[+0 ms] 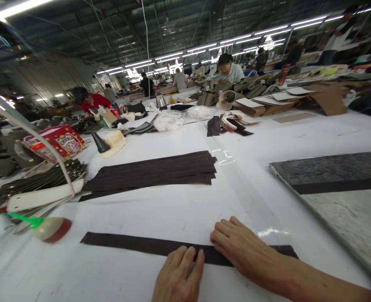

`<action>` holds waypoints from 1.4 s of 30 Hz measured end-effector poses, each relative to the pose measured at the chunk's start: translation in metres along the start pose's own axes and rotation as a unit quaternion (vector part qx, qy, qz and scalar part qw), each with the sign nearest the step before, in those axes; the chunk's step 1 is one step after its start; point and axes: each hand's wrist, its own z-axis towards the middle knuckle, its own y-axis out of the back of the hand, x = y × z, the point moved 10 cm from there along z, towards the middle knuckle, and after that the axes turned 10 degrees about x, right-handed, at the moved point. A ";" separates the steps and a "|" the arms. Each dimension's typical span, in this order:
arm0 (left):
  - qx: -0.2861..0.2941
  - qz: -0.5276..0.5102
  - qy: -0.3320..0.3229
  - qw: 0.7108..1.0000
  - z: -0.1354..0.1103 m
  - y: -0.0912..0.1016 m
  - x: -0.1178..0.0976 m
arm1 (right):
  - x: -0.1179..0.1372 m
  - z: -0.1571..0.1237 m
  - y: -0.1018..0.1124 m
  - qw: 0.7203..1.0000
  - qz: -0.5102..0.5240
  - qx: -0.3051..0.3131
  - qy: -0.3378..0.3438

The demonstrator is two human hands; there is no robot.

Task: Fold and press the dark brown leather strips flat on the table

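Note:
A long dark brown strip of leather-like material lies across the white tabletop in front of me. My left hand is at its near edge, fingers bent and pressed together on the strip near its middle. My right hand rests over the strip to the right, its fingers curled round toward the far edge; the thumb is hidden. The strip's right end shows beyond my right wrist. Farther back lies a stack of similar dark strips, its right ends uneven.
At left are a green-tipped squeeze bottle, a white curved tube and a pile of straps. A grey board with a dark band is at right. Brown sheets and scraps lie behind. Several people work farther off.

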 end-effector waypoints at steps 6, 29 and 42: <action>-0.003 0.009 0.018 1.000 -0.010 -0.001 0.001 | 0.007 0.001 0.001 1.000 0.022 -0.009 0.008; -0.088 0.006 0.033 0.996 -0.010 0.012 -0.001 | 0.027 0.037 -0.015 1.000 -0.006 -0.010 -0.007; -0.034 -0.160 0.077 0.983 -0.012 0.019 0.033 | 0.019 0.026 -0.008 0.991 0.135 0.020 -0.013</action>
